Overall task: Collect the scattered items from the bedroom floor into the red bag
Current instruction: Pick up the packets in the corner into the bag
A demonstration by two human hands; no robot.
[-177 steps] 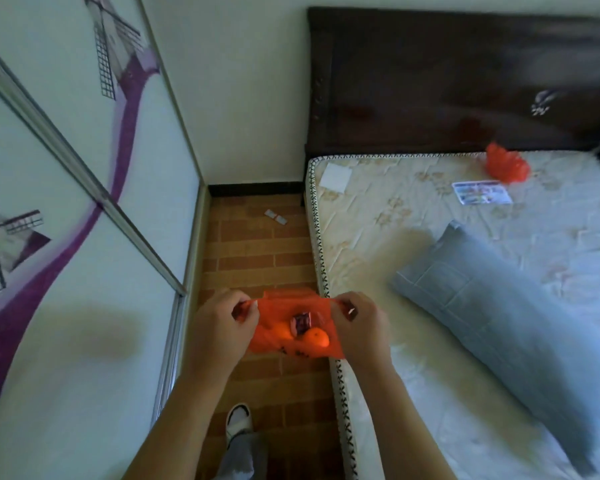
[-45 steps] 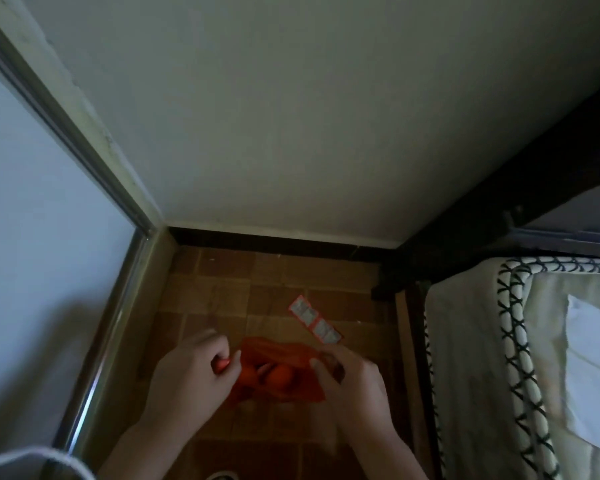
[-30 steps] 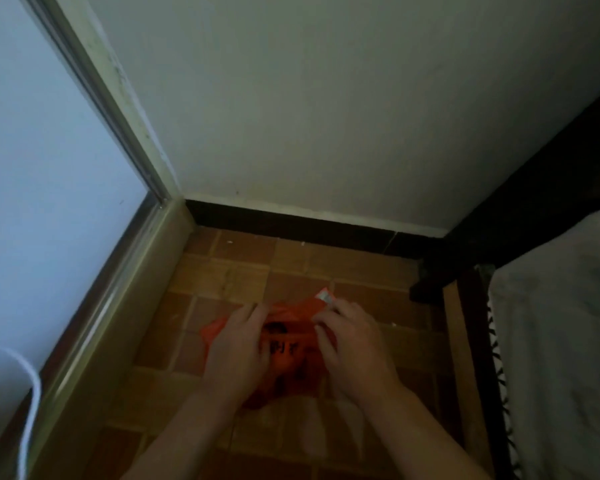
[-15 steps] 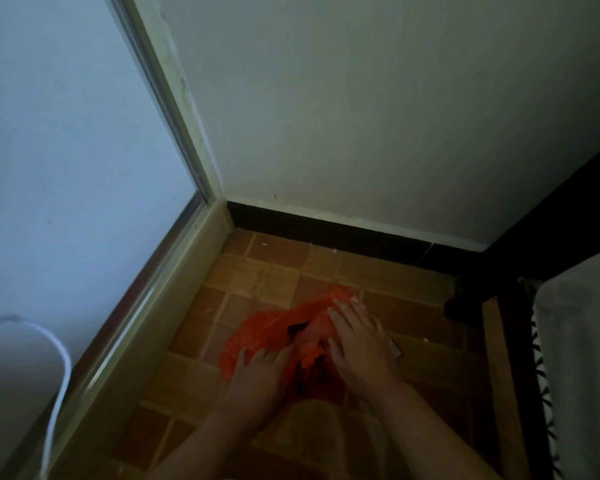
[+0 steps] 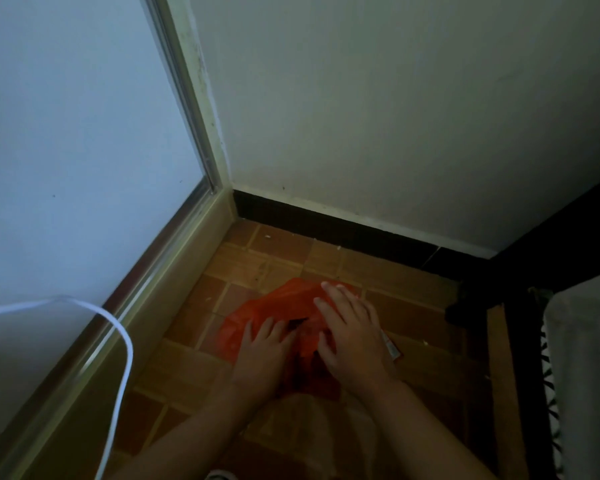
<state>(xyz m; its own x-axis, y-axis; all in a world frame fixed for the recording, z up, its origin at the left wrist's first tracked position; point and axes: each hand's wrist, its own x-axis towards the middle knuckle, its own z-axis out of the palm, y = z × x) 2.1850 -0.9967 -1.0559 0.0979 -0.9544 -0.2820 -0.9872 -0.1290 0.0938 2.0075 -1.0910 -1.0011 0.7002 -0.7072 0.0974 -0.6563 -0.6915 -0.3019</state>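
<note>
Got the crumpled red plastic bag [image 5: 274, 306] down on the brown tile floor [image 5: 257, 258] in the corner. Left hand [image 5: 262, 355] and right hand [image 5: 352, 336] lie flat on it, fingers spread, probably pinning it to get at the small packet strip [image 5: 390, 348].

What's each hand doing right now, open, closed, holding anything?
Left hand: open, fingers spread flat on the red bag on the floor.
Right hand: open, fingers laid over the bag's top; no clear grip visible.
</note>
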